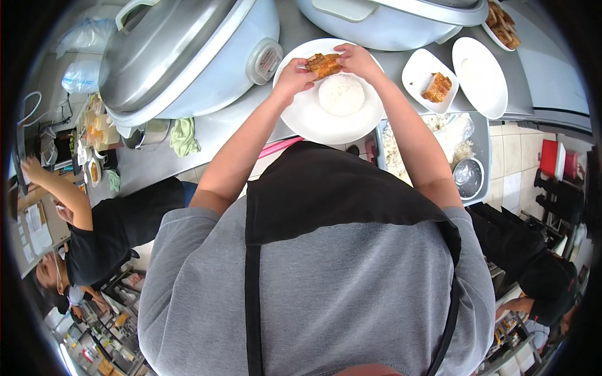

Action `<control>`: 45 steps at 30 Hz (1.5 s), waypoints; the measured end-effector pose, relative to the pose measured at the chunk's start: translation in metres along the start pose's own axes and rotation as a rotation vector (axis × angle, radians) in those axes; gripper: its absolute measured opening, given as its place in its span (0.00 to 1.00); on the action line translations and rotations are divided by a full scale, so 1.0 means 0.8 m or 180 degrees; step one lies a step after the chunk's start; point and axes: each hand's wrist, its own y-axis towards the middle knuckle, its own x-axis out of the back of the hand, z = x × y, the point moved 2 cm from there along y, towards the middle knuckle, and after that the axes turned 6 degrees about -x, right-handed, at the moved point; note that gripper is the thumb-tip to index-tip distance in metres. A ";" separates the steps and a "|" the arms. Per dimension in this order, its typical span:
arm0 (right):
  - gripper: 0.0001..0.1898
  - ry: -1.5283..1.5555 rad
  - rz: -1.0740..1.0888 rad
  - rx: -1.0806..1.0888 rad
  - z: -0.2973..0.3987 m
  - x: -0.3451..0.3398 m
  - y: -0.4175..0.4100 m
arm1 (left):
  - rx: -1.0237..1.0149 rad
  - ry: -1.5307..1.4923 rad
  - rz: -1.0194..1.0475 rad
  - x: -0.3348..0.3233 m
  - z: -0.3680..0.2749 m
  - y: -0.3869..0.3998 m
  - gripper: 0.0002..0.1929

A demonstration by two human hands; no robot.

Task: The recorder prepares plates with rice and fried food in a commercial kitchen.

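Observation:
A large round white plate [301,117] lies before me on the steel counter, with a dome of white rice [341,95] on it. At the rice's far side, pieces of browned, sliced meat [323,65] sit between my hands. My left hand [296,79] grips the meat's left end with thumb and fingers. On its right end are the fingers of my right hand [356,60]. To the right, a small white dish [416,63] holds another chunk of browned meat [437,88]. Whether the meat touches the plate is hard to tell.
Two large lidded cookers [207,80] [390,28] stand at the counter's back. An oval white plate [479,80] is at right, above a grey bin [484,155] with rice and a metal bowl. A green cloth [184,137] lies at left. Co-workers stand on both sides.

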 end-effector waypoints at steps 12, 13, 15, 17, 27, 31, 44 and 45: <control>0.12 -0.0015 0.0054 -0.0400 -0.006 -0.001 -0.001 | 0.0033 0.1617 0.0955 0.000 -0.047 0.034 0.28; 0.12 -0.0024 0.0088 -0.0386 -0.003 -0.003 0.001 | 0.0074 0.1475 0.0944 0.003 -0.044 0.034 0.27; 0.12 -0.0032 0.0122 -0.0375 0.001 -0.007 0.007 | 0.0116 0.1333 0.0935 0.007 -0.038 0.032 0.26; 0.12 -0.0325 0.0047 -0.0237 0.006 -0.011 0.014 | 0.0118 0.0993 0.0678 0.011 -0.028 0.024 0.25; 0.12 -0.0730 0.0394 -0.0484 0.035 -0.024 0.029 | -0.0605 0.2681 0.0171 0.019 -0.019 0.004 0.41; 0.15 -0.0436 0.0927 -0.0790 0.045 -0.025 0.017 | -0.0642 0.2800 0.0390 0.012 -0.023 0.014 0.44; 0.13 -0.0876 0.0582 -0.0303 0.086 -0.025 0.030 | -0.1019 0.1848 -0.0326 0.004 -0.010 0.016 0.40; 0.13 -0.0875 0.0577 -0.0308 0.089 -0.021 0.036 | -0.0898 0.1307 -0.0330 -0.002 -0.016 0.015 0.41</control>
